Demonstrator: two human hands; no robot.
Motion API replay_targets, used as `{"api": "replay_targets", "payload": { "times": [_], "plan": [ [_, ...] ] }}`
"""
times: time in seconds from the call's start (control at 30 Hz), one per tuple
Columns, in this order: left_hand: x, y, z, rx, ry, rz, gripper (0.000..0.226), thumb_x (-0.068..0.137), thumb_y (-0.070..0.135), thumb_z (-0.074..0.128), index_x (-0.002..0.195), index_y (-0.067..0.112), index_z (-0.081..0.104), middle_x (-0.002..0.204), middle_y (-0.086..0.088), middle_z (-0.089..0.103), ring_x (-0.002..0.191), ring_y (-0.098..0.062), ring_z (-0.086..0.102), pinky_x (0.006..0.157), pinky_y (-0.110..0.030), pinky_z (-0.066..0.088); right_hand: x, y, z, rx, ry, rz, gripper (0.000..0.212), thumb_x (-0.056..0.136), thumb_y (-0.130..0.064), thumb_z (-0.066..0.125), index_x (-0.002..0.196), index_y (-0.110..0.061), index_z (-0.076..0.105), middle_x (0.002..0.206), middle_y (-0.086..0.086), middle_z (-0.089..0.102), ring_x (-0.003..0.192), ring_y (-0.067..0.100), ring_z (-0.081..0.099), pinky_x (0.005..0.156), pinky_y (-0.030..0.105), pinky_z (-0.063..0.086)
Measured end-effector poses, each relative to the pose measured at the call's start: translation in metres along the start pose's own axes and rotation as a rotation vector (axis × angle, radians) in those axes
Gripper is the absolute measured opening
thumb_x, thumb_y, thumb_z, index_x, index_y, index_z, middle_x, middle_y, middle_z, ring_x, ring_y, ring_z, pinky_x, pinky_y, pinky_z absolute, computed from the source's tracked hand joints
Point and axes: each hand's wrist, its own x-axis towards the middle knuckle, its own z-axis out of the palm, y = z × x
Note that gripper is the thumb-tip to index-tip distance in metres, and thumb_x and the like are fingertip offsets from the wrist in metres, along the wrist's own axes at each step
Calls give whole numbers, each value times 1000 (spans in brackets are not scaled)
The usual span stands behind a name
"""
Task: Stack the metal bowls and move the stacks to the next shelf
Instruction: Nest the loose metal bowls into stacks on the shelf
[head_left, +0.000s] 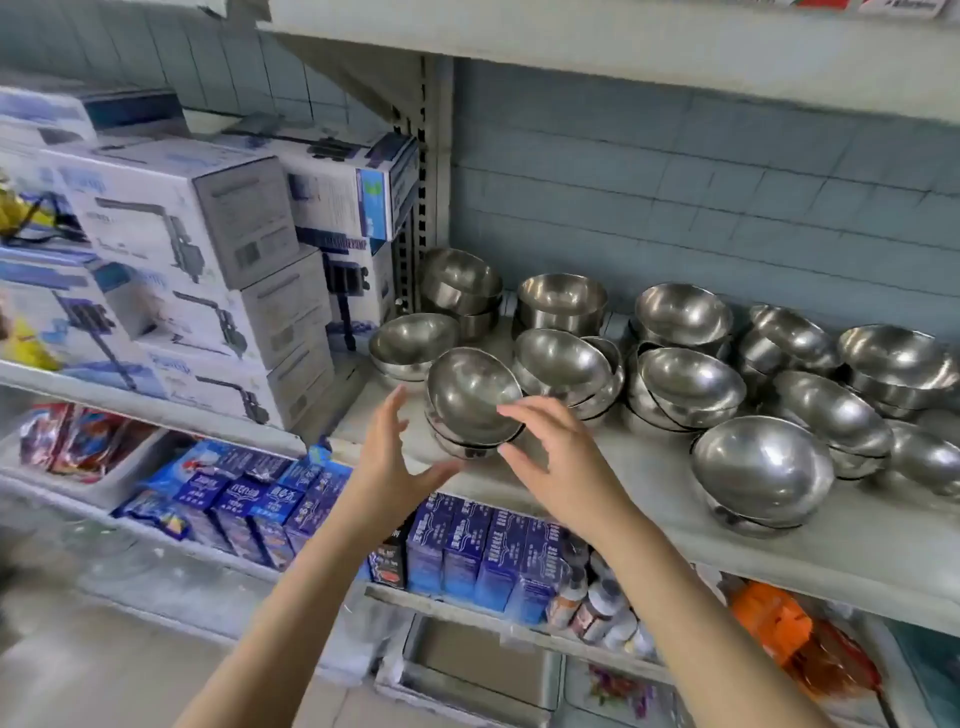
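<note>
Left hand (387, 457) and right hand (566, 462) are both spread, fingers apart and holding nothing, one on either side of a short bowl stack (470, 395) at the near left edge of the shelf (623, 483). The right fingertips overlap the top bowl's rim; can't tell if they touch. The top bowl sits tilted in the stack.

Step, as I judge it: reaching in to take this stack from both sides, grip not yet made. The next move needs both hands to close on the lower bowls, not just the top one, since the tilted top bowl could slide off (slick metal, loose nesting). Then lift it clear of the edge and carry it over. Which shelf is "next" isn't clear from here.

Many other bowls (685, 384) sit in short uneven stacks to the right and far side of the same shelf, so stacking looks far from done.

Writing: the white boxes (182, 218) on the left shelf carry blue lettering and product pictures, too blurred to read. The blue boxes (467, 551) on the lower shelf have print too small to read.
</note>
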Motion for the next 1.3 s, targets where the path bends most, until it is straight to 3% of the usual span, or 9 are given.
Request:
{"api": "replay_targets", "payload": {
  "times": [0.1,0.23,0.4,0.53,0.73,0.83,1.0,1.17,1.3],
  "plan": [
    [19,-7,2,9,-84,111,118,68,61,68,156,21,0,158,-5,25,129,-9,44,104,-26,40,9,6,21,-8,87,51,45,90,-27,71,133,-24,59,141,-6,43,128,8,44,107,22,38],
    [39,-20,6,133,-51,181,113,72,73,57,158,17,11,150,-9,40,134,-22,44,108,-27,33,1,16,46,49,300,131,55,81,-29,77,131,-17,57,137,-2,46,130,11,47,107,35,45],
    [43,-28,6,61,-44,140,107,67,68,63,152,13,29,147,-7,47,134,-20,43,111,-34,37,-5,17,63,255,356,306,60,78,-30,80,130,-34,51,127,-13,60,119,5,59,102,28,48],
    [48,-32,3,-5,-70,111,104,65,63,69,148,12,34,138,9,43,129,-13,48,107,-40,45,-5,18,61,320,373,370,59,75,-24,84,125,-35,54,122,-17,65,115,2,62,97,18,47],
    [50,-31,4,-103,-78,18,106,61,66,68,146,12,36,134,9,44,124,-7,48,103,-42,49,-3,11,54,353,329,362,59,74,-21,85,118,-37,51,113,-39,62,108,-9,62,89,10,48],
    [49,-34,6,-170,-93,-20,106,60,61,73,147,13,34,132,9,45,122,-3,50,101,-35,50,-3,11,40,134,386,274,52,81,-45,75,126,-27,56,117,-14,65,109,2,60,96,17,45],
    [49,-33,9,-238,-85,-34,101,60,53,74,143,9,36,135,6,43,113,26,41,82,1,42,27,32,-10,-407,500,62,43,93,-41,58,123,-13,67,121,1,65,110,18,52,100,33,39],
    [51,-35,10,-260,-83,-58,100,59,59,71,141,14,37,141,6,44,115,27,40,83,-1,43,43,45,-23,-278,318,109,23,86,-32,68,99,-15,78,82,-4,72,83,24,64,79,46,55],
    [51,-38,8,-285,-104,-52,103,59,76,69,141,22,38,139,17,47,123,20,41,89,-7,47,46,36,-31,-148,365,96,12,87,-10,73,98,-11,78,82,-24,61,83,12,60,73,19,51]
  ]
}}
